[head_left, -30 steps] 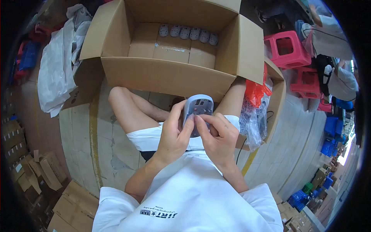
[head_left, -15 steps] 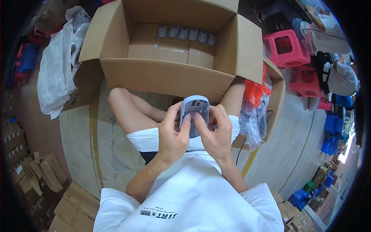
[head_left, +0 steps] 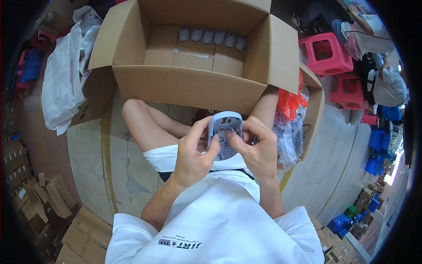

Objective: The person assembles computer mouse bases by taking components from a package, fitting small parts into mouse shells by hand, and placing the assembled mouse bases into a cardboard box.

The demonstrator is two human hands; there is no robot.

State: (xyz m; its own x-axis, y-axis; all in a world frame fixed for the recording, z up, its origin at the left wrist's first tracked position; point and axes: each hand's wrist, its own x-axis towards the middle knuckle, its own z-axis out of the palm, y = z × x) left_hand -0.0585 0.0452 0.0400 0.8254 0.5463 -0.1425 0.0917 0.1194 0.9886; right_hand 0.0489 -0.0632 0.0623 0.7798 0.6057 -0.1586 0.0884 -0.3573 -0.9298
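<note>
In front of my lap is a grey plastic mouse shell (head_left: 226,153), oval, with its hollow inner side facing up and slots and small posts showing. My left hand (head_left: 193,154) grips its left side, the thumb pressed onto the inside. Around the right side curls my right hand (head_left: 257,147), its thumb also reaching into the shell. The fingers beneath the shell are mostly hidden. Beyond my knees, an open cardboard box (head_left: 189,86) holds a row of several similar grey shells (head_left: 219,37) along its far side.
Right of the box, another carton (head_left: 314,110) contains a red plastic bag (head_left: 291,105) and clear wrap (head_left: 288,141). White sheeting (head_left: 66,83) hangs over a flap at left. Pink stools (head_left: 325,53) and other people (head_left: 389,86) are at far right; flattened cardboard (head_left: 85,235) lies at lower left.
The mouse shell has shifted slightly right and toward me, tilting a little. My right thumb has moved up and right across its inside, and my right hand has turned outward.
</note>
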